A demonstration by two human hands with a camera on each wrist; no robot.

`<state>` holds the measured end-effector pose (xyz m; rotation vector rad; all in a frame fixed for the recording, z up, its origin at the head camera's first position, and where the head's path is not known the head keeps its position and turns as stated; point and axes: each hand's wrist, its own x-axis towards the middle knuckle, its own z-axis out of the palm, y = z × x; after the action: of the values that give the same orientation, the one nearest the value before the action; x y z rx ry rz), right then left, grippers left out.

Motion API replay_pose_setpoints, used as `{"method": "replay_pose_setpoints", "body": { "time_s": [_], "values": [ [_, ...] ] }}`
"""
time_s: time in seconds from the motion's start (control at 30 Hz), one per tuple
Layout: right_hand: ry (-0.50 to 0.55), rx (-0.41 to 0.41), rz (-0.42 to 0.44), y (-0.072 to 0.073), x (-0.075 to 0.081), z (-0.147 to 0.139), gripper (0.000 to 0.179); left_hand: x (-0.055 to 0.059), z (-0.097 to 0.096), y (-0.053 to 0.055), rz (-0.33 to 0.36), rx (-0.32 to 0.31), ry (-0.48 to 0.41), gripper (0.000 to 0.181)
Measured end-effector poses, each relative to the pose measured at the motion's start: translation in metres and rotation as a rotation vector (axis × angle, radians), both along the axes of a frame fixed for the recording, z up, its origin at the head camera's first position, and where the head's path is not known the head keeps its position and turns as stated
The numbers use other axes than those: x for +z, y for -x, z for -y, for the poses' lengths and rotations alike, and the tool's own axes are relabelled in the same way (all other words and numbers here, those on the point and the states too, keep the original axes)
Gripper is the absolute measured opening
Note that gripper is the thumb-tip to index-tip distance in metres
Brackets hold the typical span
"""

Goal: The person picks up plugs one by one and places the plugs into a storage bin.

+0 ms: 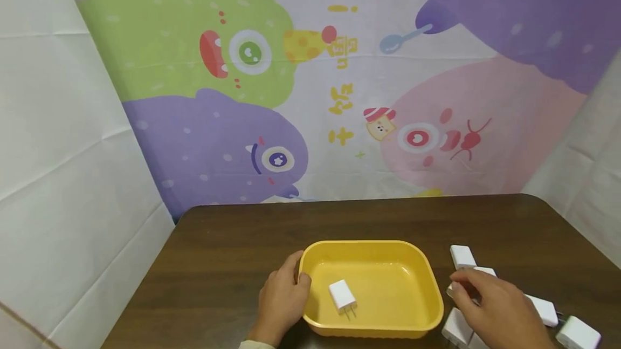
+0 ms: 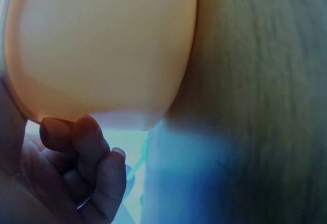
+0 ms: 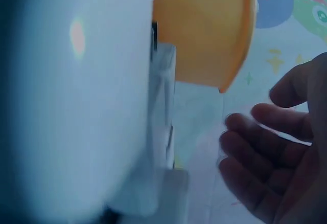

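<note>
My left hand point(image 1: 283, 298) grips the left side of a yellow plastic tub point(image 1: 393, 292), thumb at the rim and fingers along the outer wall. Inside the tub lies one white charger plug point(image 1: 342, 295), its two metal prongs toward me. To the right, my right hand point(image 1: 502, 303) is over a group of white charger plugs and partly hides some of them. Seen from the right wrist, that hand point(image 3: 276, 152) has loosely bent fingers with a gap between thumb and fingertips and nothing held.
Around the right hand lie a far charger plug point(image 1: 462, 257), a near one point(image 1: 457, 326) and two more plugs point(image 1: 542, 310) at the right. All rest on a dark wooden table point(image 1: 233, 252). Behind it hangs a cartoon-print cloth point(image 1: 339, 165), with white cloth point(image 1: 73, 149) on both sides.
</note>
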<state>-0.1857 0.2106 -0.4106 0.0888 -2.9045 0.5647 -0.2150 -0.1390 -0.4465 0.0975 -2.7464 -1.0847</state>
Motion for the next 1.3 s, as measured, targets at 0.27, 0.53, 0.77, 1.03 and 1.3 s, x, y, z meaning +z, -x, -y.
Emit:
{"method": "replay_pose_setpoints", "body": {
  "time_s": [0.27, 0.53, 0.77, 1.03, 1.3],
  "values": [
    [-0.043, -0.053, 0.187, 0.005, 0.001, -0.027, 0.036, 0.000, 0.000, 0.001, 0.014, 0.004, -0.003, 0.046],
    [-0.032, -0.103, 0.312, 0.007, -0.005, -0.040, 0.041, 0.001, 0.001, -0.001, -0.006, -0.013, -0.010, 0.046],
    [-0.074, -0.102, 0.289, 0.007, -0.008, -0.046, 0.044, 0.000, -0.001, 0.000, 0.015, 0.000, -0.014, 0.045],
    [-0.091, -0.144, 0.387, 0.009, -0.017, -0.054, 0.054, 0.002, -0.001, -0.001, 0.021, -0.010, -0.024, 0.045],
    [-0.084, -0.133, 0.472, 0.011, -0.026, -0.062, 0.062, 0.002, -0.001, -0.001, 0.022, -0.002, -0.019, 0.045]
  ]
}}
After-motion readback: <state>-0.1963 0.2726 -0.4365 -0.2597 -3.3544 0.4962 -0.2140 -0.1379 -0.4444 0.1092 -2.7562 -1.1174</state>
